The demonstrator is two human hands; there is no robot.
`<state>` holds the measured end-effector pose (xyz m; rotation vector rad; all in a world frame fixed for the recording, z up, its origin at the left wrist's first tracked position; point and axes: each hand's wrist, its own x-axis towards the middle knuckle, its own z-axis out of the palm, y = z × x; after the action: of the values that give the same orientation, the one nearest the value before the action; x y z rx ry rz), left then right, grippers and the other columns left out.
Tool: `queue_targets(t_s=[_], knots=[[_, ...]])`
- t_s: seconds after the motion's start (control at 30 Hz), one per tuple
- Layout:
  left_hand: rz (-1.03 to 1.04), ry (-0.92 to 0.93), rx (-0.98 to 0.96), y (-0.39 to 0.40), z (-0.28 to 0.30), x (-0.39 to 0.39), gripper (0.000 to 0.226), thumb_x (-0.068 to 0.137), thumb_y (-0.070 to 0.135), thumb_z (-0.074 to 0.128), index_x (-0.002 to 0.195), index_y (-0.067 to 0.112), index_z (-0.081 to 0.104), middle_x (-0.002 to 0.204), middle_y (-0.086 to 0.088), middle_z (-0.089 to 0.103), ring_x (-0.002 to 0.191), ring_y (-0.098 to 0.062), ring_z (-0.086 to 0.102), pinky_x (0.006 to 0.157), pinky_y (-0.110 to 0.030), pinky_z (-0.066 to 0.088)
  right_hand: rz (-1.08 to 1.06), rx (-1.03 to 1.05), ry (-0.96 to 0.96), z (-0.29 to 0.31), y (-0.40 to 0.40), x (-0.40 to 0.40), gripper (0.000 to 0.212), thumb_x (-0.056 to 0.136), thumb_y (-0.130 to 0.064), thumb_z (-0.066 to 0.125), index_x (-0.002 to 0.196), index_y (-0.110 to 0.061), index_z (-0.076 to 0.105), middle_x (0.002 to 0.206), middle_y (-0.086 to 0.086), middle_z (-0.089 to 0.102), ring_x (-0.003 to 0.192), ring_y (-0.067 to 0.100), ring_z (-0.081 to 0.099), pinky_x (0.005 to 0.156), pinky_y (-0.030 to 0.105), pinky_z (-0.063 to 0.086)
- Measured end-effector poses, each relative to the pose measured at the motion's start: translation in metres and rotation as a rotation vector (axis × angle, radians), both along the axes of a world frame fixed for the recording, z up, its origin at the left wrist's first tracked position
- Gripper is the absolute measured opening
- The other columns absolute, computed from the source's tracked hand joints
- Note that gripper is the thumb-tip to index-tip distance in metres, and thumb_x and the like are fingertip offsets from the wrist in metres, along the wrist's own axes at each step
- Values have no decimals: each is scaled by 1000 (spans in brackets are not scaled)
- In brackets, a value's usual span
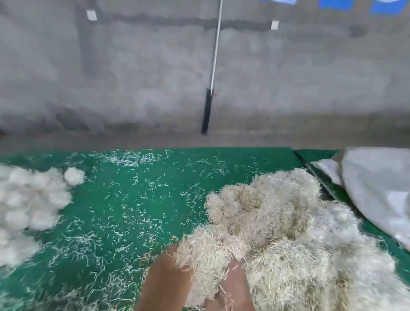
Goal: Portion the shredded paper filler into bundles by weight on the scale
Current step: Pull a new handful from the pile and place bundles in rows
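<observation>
Both hands buried in filler: left hand (170, 263) and right hand (232, 288) cup a clump between them; finger curl hidden by strands. Shredded paper filler (291, 246): large loose heap, right side of green mat (127, 197). Finished bundles (16, 197) lie left. Scale not visible. Handling, judged: light, springy, sheds strands; scoop from beneath, compress gently.

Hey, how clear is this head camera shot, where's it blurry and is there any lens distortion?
Head view: soft, even light with no harsh shadows; the clump of shredded paper between the left hand and right hand is fairly sharp, the white bundles at left smear with edge blur, and the wide lens bends the green table.
</observation>
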<state>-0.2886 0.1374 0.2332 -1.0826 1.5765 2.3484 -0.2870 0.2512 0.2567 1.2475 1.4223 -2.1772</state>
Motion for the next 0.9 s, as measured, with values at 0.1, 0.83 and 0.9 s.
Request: queue_targets(t_s=[0.1,0.83,0.9], knots=[[-27,23,-86,10,36,16,63,97,-12,55,155,1,34,77,-8,52,30,0,37,35,-14,31,59,-90,66,18,7,8,59,112,-39,44,164,-15,29,168,15,31,154,37,30,120,52,32],[-95,327,-475,19,147,86,135,65,81,75,162,5,19,161,-11,40,134,-25,47,109,-42,37,102,-37,407,132,-16,38,18,100,-23,48,84,-17,48,60,-4,42,54,12,43,64,31,41],[-108,305,-516,18,135,94,137,62,82,78,162,11,19,163,-7,36,140,-26,44,108,-42,36,51,-111,345,120,-11,47,21,99,-21,47,79,-16,42,69,-1,31,64,15,32,63,33,38]])
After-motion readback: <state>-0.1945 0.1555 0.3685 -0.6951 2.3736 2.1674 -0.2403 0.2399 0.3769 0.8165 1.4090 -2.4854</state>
